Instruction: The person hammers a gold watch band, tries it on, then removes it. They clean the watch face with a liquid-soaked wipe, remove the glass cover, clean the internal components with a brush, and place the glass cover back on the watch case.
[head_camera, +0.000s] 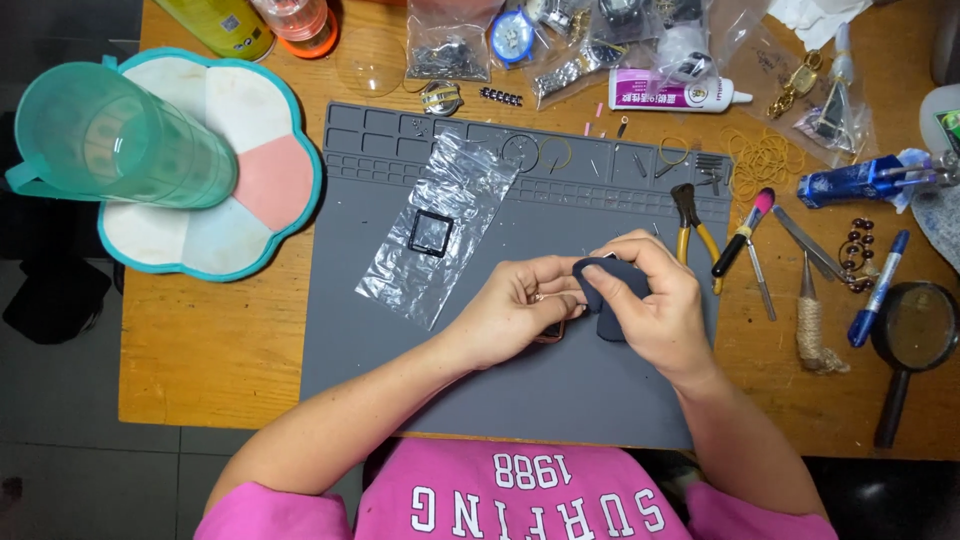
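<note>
Both hands mid-mat, working 1 piece: left hand (515, 305) pinches a small copper-coloured frame (553, 331), right hand (655, 300) grips a dark cloth (608, 295) over it. Looks like wiping; next needs steady pinch, gentle rub w/ cloth.

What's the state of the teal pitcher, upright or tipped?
Cannot tell for sure. The teal pitcher rests on the flower-shaped tray; seen from above, its side spreads across the frame, which could be tipping or just camera angle.

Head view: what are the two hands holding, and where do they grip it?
Right hand pinches a dark strap near its upper end; left hand grips a small copper-coloured frame; exact grip hidden.
</note>
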